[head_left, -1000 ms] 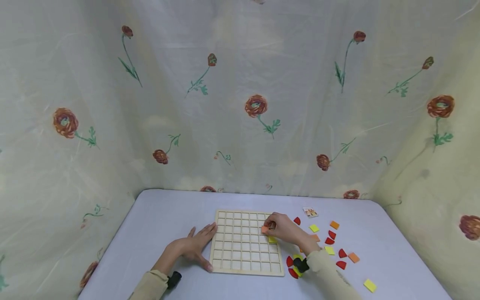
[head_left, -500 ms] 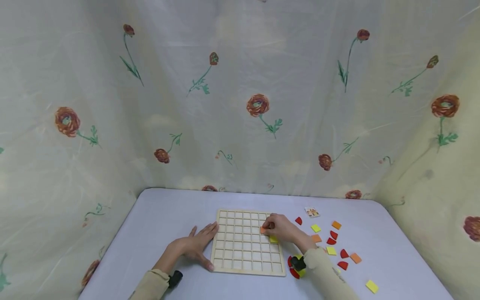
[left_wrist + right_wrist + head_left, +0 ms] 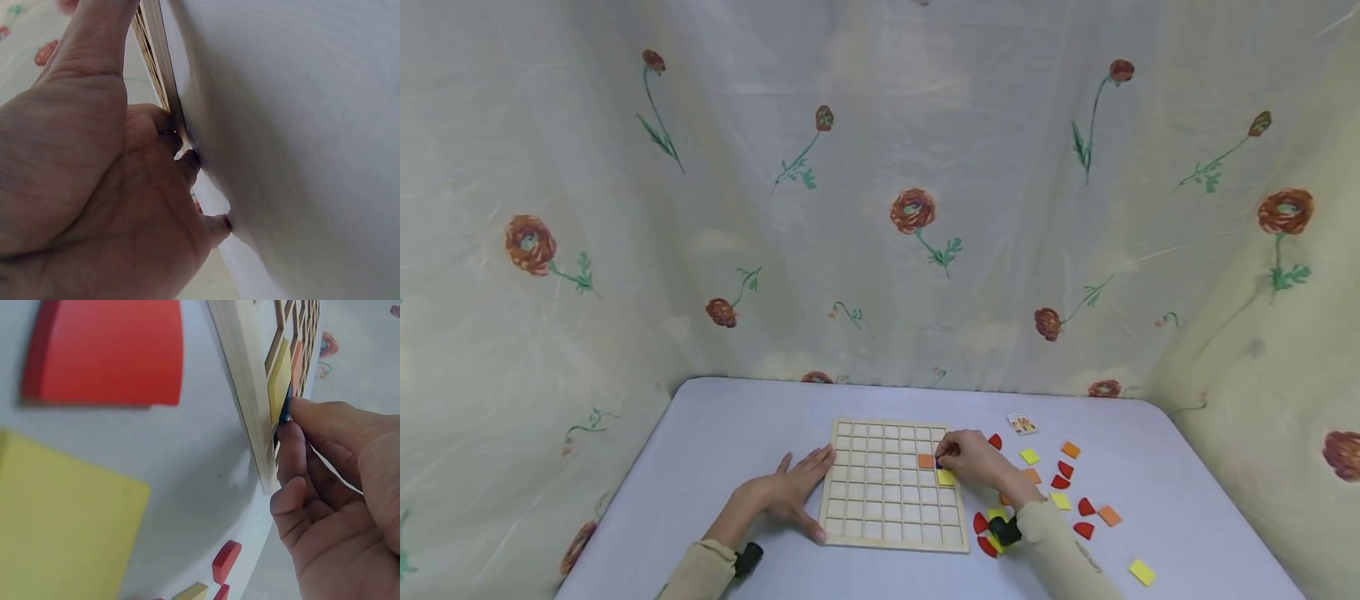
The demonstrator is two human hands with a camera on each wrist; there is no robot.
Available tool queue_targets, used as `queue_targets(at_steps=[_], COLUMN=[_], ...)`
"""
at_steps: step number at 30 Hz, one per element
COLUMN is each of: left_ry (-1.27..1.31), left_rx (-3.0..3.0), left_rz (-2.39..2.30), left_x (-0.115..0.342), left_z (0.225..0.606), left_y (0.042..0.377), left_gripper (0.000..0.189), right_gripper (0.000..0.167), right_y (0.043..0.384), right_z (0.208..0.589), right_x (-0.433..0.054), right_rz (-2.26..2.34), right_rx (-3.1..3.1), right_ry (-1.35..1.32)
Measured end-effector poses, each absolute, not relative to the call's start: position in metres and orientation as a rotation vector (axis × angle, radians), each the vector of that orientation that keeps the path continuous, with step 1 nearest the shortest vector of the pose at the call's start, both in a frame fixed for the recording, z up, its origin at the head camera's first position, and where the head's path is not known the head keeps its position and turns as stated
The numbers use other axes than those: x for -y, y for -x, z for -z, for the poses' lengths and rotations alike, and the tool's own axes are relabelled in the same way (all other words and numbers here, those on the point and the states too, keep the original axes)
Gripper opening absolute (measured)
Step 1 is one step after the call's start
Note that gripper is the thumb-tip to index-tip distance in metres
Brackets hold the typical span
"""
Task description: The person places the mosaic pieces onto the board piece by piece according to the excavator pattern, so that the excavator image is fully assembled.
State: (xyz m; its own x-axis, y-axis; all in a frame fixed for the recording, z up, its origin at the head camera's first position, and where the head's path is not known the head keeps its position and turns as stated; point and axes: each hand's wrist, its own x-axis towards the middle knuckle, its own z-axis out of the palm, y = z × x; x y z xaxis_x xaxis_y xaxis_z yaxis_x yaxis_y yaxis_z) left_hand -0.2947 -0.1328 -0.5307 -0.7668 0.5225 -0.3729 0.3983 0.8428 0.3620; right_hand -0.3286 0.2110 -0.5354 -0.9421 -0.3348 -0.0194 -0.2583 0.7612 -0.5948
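A wooden grid board (image 3: 893, 547) lies on the table. My left hand (image 3: 790, 492) rests against its left edge, fingers spread; the left wrist view shows this hand (image 3: 119, 181) beside the board's side (image 3: 164, 62). At the board's right side, my right hand (image 3: 973, 460) pinches a small blue piece (image 3: 938, 462) between thumb and finger; in the right wrist view the blue piece (image 3: 286, 403) is mostly covered by the fingertips. An orange square tile (image 3: 927, 461) lies in the grid just left of it, and a yellow square tile (image 3: 946, 477) just nearer.
Right of the board lie several loose red quarter-round pieces (image 3: 1086, 506), yellow squares (image 3: 1142, 572) and orange squares (image 3: 1108, 516). A small picture card (image 3: 1022, 424) lies at the back right. A flowered curtain (image 3: 880, 250) hangs behind the table.
My right hand has let go of the orange tile, which now lies in the grid. The hand has shifted slightly right and now pinches the blue piece. The left hand stays put.
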Motion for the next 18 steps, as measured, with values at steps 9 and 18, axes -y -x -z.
queue_targets(at_steps=[9,18], left_ry=[-0.649,-0.664], left_rx=[-2.557,-2.554], left_rz=[-0.379,-0.39], left_x=[0.131,0.132], left_z=[0.531,0.531], left_y=[0.293,0.293], left_gripper=[0.129,0.129], right_gripper=[0.005,0.009], right_y=[0.326,0.309], right_z=[0.536,0.522], right_x=[-0.211,-0.251], right_rz=[0.961,0.933], right_rx=[-2.846,-2.825], right_ry=[0.459,0.372])
